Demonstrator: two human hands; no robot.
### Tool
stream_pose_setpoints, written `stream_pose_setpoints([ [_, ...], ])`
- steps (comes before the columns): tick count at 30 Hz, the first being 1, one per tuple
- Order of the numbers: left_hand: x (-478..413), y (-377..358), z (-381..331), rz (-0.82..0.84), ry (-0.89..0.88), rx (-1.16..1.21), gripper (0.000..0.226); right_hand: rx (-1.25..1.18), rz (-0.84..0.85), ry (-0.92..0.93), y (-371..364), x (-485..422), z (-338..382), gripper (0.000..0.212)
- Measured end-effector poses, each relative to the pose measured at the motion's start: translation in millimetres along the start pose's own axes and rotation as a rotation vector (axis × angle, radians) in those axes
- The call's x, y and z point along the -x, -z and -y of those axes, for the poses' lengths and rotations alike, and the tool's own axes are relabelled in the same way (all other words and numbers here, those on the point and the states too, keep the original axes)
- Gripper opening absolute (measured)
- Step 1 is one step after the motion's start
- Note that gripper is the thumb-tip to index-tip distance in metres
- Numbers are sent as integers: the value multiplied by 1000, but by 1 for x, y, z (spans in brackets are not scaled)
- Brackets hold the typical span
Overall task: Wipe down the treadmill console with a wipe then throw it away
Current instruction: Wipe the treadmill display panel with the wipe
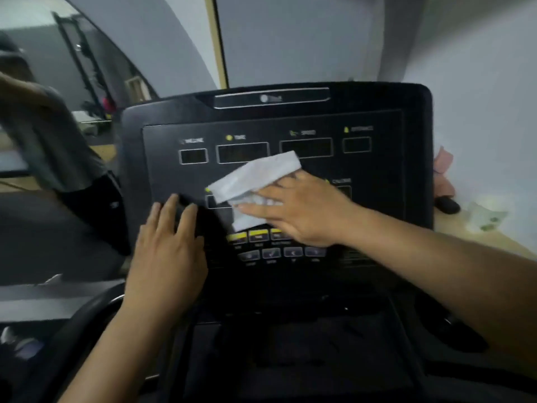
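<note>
A: What is seen at the far left of the frame?

B: A mirror point(96, 68) is seen in the upper left. A blurred figure in a grey top point(55, 141) is reflected in it.

A: And what is met next, toward the centre?

B: The left hand point(167, 251) is met, laid on the lower left part of the treadmill console point(377, 175). Its fingers are held straight and slightly spread, flat against the black panel. Nothing is gripped by it.

A: Where is the wipe found?

B: The wipe point(255, 181) is found at the centre of the console, spread flat on the panel. It is placed just under the row of display windows point(242, 152) and above the yellow buttons point(236, 237). Its upper corner is pushed up between two of those windows.

A: How is it held there?

B: It is pressed to the panel by the right hand point(305, 210), just right of centre. The fingers are kept straight and laid over the wipe's lower right part; they are not curled round it.

A: What is seen at the right edge?

B: A pink object point(443, 161) is partly hidden behind the console's right side, and a dark object point(447, 205) is seen below it. Farther right, a crumpled white and green packet point(485, 216) is lying on a pale surface. What these are cannot be told through the blur.
</note>
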State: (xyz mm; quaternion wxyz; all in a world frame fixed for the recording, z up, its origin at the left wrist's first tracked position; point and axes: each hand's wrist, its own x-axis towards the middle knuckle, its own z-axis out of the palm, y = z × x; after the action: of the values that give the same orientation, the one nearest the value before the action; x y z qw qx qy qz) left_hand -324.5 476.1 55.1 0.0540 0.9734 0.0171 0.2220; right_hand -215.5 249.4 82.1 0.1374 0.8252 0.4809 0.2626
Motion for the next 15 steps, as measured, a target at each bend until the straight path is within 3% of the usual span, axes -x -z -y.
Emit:
stream_pose_setpoints([
  [3, 8, -13, 29, -3, -109, 86, 67, 77, -49, -108, 14, -45, -28, 51],
  [6, 13, 0, 38, -74, -67, 289, 50, 79, -134, -168, 24, -118, -3, 50],
  [10, 20, 10, 64, -200, -79, 295, 36, 51, -98, -82, 18, -160, 50, 51],
  [12, 30, 13, 78, -235, -51, 303, 36, 16, -68, 33, 3, -144, 77, 54],
  [15, 43, 16, 94, -244, -48, 315, 36, 8, 19, 350, -9, -108, 97, 56],
])
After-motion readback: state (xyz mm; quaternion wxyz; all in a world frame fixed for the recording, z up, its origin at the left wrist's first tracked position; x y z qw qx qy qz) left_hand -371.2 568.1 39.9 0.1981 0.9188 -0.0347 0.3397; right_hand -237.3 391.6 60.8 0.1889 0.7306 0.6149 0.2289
